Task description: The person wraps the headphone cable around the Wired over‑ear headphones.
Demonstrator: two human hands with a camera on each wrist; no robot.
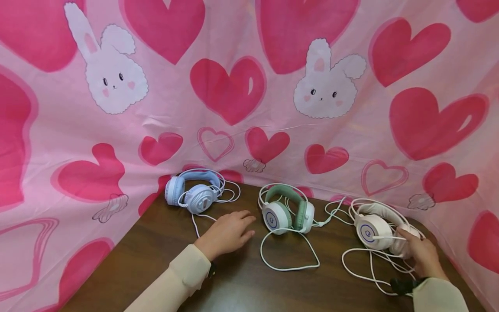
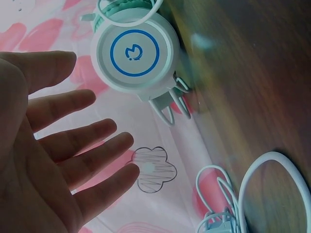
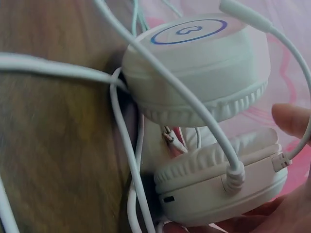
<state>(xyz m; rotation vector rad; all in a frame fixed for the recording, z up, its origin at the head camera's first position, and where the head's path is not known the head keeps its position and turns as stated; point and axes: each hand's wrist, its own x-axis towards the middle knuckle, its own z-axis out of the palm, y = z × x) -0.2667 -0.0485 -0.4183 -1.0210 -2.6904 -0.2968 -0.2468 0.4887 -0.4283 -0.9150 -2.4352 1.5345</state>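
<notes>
At the right end of the table, my right hand grips the near ear cup of the white headphones. The right wrist view has the thumb on one side of that cup and the fingers under the other. My left hand hovers with spread fingers between two other pairs, touching neither. To its right stand white headphones with green cushions, their round ear cup large in the left wrist view. Pale blue headphones rest at the back left.
White cables loop in front of the green-cushioned headphones and the white ones. A pale green cable lies between these two pairs. Pink heart-and-bunny cloth hangs behind and beside the brown wooden table.
</notes>
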